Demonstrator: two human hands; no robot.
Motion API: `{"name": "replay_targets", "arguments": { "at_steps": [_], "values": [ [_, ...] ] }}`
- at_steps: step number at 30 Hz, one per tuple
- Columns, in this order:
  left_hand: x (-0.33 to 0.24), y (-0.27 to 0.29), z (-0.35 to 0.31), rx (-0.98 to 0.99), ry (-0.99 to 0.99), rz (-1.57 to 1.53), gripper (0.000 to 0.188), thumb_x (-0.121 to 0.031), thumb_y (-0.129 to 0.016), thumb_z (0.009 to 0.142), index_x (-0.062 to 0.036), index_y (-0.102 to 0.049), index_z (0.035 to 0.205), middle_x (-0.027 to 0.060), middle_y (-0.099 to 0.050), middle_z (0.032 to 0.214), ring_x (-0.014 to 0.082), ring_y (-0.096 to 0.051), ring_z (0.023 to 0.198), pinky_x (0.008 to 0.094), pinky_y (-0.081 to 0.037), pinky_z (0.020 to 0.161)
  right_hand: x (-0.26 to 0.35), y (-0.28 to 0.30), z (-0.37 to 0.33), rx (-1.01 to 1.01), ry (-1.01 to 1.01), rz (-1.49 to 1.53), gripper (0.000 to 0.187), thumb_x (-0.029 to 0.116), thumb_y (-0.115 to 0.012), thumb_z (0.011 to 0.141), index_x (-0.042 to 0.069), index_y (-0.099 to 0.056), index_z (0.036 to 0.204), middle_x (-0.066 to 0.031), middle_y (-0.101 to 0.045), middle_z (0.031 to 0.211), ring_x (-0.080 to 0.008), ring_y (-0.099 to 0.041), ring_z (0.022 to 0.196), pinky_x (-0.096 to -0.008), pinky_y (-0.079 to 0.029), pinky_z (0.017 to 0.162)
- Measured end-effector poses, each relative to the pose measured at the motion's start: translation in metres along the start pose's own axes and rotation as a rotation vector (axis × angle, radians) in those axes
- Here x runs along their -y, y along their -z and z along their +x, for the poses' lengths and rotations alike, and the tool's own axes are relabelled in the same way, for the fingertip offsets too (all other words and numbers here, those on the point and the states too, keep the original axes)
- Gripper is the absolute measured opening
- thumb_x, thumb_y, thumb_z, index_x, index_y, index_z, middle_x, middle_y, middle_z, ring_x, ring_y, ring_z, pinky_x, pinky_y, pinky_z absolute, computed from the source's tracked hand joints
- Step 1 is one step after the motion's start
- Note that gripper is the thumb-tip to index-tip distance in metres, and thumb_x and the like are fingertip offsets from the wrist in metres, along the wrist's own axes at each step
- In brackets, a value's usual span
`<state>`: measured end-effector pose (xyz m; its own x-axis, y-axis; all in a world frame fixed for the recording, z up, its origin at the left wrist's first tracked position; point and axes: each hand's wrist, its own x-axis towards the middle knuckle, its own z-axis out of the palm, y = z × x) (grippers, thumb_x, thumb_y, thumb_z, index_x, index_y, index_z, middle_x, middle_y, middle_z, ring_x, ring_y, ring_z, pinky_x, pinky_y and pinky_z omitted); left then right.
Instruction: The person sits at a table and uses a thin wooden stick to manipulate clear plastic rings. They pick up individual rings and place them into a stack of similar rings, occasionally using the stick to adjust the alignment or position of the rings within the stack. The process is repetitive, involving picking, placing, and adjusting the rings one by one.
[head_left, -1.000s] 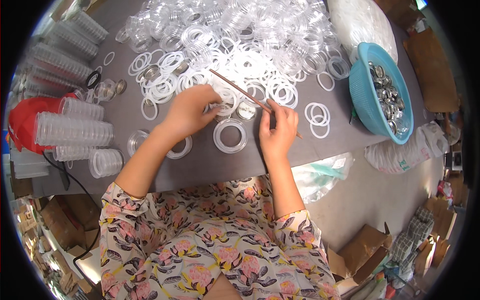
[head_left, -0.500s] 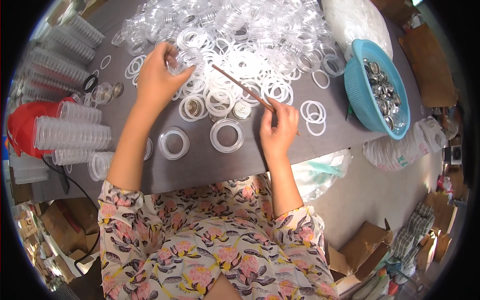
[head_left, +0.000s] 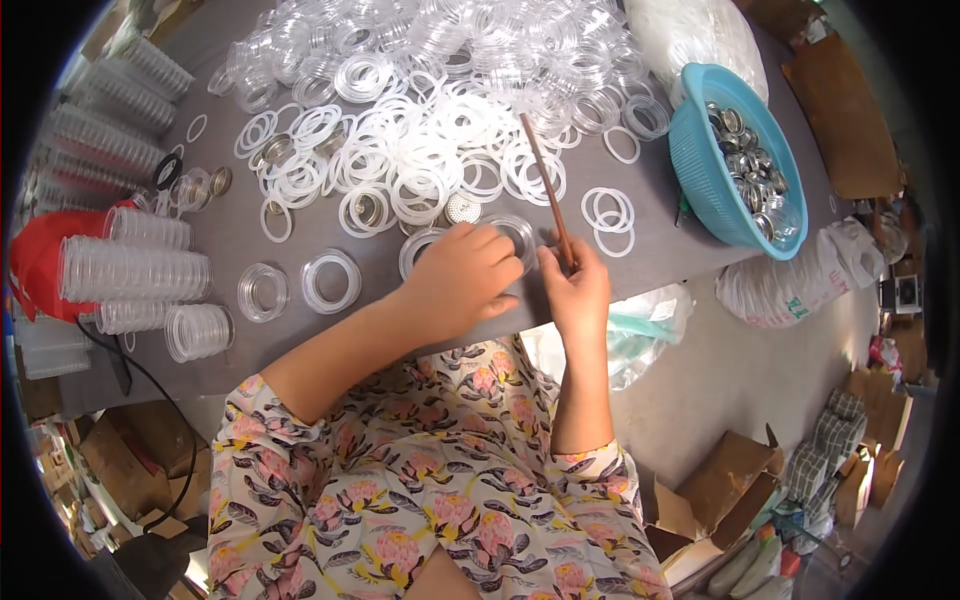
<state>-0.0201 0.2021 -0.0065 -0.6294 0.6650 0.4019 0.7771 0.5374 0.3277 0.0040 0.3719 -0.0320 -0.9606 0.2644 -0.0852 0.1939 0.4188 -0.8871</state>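
Observation:
My right hand (head_left: 577, 290) grips a thin brown stick (head_left: 543, 180), its far end pointing up toward the white rings. My left hand (head_left: 460, 280) is over the near part of the table, palm down, thumb apart from the bent fingers. Its fingertips are at the edge of a clear plastic ring-shaped piece (head_left: 520, 230); whether they touch it is hard to see. Another clear round piece (head_left: 408, 258) is partly covered by that hand. Farther left lie a clear round piece with a white ring (head_left: 349, 285) and another clear one (head_left: 246, 292).
White flat rings (head_left: 420, 185) and a heap of clear plastic rims (head_left: 430, 40) cover the far table. Perforated metal lids (head_left: 463, 208) lie among the rings. At right stands a blue basket (head_left: 690, 170) of metal lids; at left, stacked clear rims (head_left: 140, 270) and a red object (head_left: 40, 250).
My left hand has come down and right from the ring pile, and the clear piece it held now lies on the table. The stick has turned more upright in my right hand.

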Motion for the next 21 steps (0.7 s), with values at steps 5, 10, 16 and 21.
{"name": "replay_targets", "arguments": {
  "at_steps": [5,10,16,21],
  "values": [
    [0.041,0.031,-0.008,-0.112,0.369,-0.085,0.014,-0.012,-0.070,0.070,-0.0052,-0.059,0.075,0.0062,-0.059,0.077,0.0233,-0.055,0.075,0.0340,-0.044,0.066,0.000,-0.003,-0.001,-0.087,-0.066,0.079,0.034,0.027,-0.067,0.080,0.000,-0.064,0.099,-0.0050,-0.059,0.071,-0.0113,-0.048,0.059,-0.0267,-0.040,0.056],
    [0.069,0.037,-0.006,0.159,0.627,-0.049,0.014,-0.010,-0.071,0.069,-0.0036,-0.061,0.076,0.0070,-0.059,0.074,0.0220,-0.055,0.071,0.0326,-0.044,0.065,-0.003,-0.020,0.005,-0.068,0.040,-0.064,0.040,0.024,-0.069,0.077,0.001,-0.059,0.109,-0.0080,-0.059,0.075,-0.0176,-0.053,0.061,-0.0293,-0.043,0.058],
    [0.061,0.049,-0.012,-0.034,0.655,-0.125,0.013,-0.004,-0.067,0.073,-0.0029,-0.064,0.086,0.0070,-0.060,0.076,0.0175,-0.056,0.066,0.0274,-0.044,0.061,-0.008,-0.023,0.007,0.047,0.141,0.067,0.032,0.021,-0.068,0.076,0.006,-0.061,0.104,-0.0103,-0.060,0.075,-0.0226,-0.056,0.062,-0.0323,-0.044,0.059],
    [0.044,0.047,-0.014,-0.415,0.620,-0.216,0.011,-0.001,-0.065,0.078,-0.0030,-0.064,0.088,0.0007,-0.062,0.078,0.0071,-0.053,0.065,0.0213,-0.042,0.059,0.013,-0.008,-0.006,0.069,0.076,-0.081,0.019,0.019,-0.065,0.079,0.002,-0.065,0.086,-0.0126,-0.059,0.072,-0.0260,-0.055,0.061,-0.0338,-0.043,0.058]
  ]
}}
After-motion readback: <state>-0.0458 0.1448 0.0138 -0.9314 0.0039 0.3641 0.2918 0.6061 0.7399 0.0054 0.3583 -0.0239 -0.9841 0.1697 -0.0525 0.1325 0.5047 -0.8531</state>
